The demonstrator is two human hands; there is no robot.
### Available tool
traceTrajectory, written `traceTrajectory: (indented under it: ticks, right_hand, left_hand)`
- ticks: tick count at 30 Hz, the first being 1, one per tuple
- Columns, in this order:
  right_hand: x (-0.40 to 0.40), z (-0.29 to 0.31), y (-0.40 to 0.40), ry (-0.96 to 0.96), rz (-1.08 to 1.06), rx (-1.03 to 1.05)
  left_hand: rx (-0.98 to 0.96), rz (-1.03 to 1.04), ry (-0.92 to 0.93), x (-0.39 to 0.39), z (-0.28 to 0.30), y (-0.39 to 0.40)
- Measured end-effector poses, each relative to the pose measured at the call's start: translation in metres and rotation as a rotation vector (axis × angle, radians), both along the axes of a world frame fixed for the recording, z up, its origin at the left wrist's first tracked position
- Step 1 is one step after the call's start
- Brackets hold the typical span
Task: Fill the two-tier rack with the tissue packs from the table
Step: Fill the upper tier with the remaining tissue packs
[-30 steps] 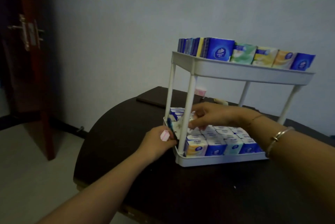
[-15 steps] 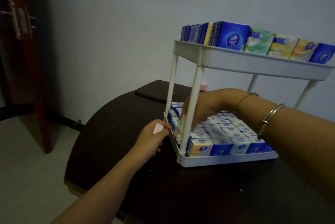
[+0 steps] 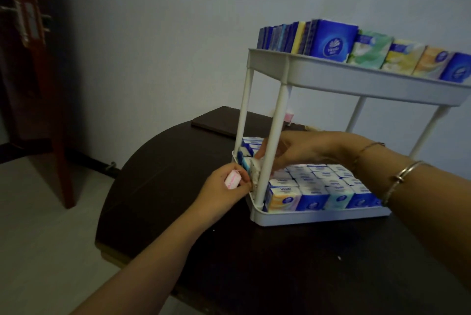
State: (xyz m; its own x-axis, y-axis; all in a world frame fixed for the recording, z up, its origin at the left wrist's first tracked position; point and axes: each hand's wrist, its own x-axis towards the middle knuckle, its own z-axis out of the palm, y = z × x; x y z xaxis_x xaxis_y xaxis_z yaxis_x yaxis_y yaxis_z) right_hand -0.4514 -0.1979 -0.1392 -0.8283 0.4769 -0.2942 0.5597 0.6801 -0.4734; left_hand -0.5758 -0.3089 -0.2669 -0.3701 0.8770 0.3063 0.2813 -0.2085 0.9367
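Tissue packs (image 3: 312, 198) fill the lower tray of the white two-tier rack (image 3: 318, 218) in tight upright rows, and more packs (image 3: 367, 49) stand in a line along the upper tray (image 3: 356, 80). The rack stands on the dark desk (image 3: 254, 263), near its far side by the wall. At the rack's left end, the left hand (image 3: 224, 192) curls its fingers around a small pink-and-white pack (image 3: 232, 180) and touches a pale pack (image 3: 255, 174) that stands at the edge of the lower tray, just behind the front left post. The right hand (image 3: 300, 151) reaches in between the tiers from the right, fingers bent down onto that same pale pack, pinching its top. Two bracelets (image 3: 400, 177) circle the right wrist. A flat dark object (image 3: 219, 123) lies on the desk behind the rack.
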Motion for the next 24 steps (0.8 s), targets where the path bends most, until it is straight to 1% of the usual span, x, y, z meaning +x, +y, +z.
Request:
traceTrajectory:
  ticks: [3, 6, 9, 12, 15, 17, 19, 21, 24]
  right_hand:
    - [-0.004, -0.002, 0.0, 0.031, 0.02, 0.038]
    - [-0.003, 0.001, 0.0, 0.001, 0.018, 0.056]
    - [0.0, 0.001, 0.001, -0.006, 0.006, 0.063]
    - [0.0, -0.004, 0.0, 0.03, 0.017, 0.095]
    - [-0.001, -0.008, -0.003, 0.032, 0.049, 0.095]
    - [-0.003, -0.011, -0.004, 0.014, 0.049, 0.082]
    - [-0.006, -0.014, -0.005, -0.016, 0.045, 0.099]
    - [-0.008, -0.014, -0.008, -0.012, 0.022, 0.116]
    - [-0.005, -0.012, -0.013, -0.005, 0.016, 0.136]
  left_hand:
    - [0.007, -0.04, -0.031, 0.0, 0.001, -0.002]
    - [-0.005, -0.101, -0.066, 0.001, 0.004, -0.004]
    - [0.012, -0.107, -0.071, 0.001, 0.004, -0.004]
    - [0.017, -0.045, 0.014, 0.0, 0.0, 0.0]
    - [0.026, 0.022, 0.202, 0.001, -0.005, 0.002]
    - [0.035, 0.018, 0.243, 0.001, -0.006, 0.002]
    - [0.051, 0.009, 0.156, 0.001, -0.005, 0.0]
    - [0.072, 0.013, 0.041, 0.0, -0.002, -0.003]
    - [0.075, 0.049, -0.073, 0.0, 0.0, -0.004]
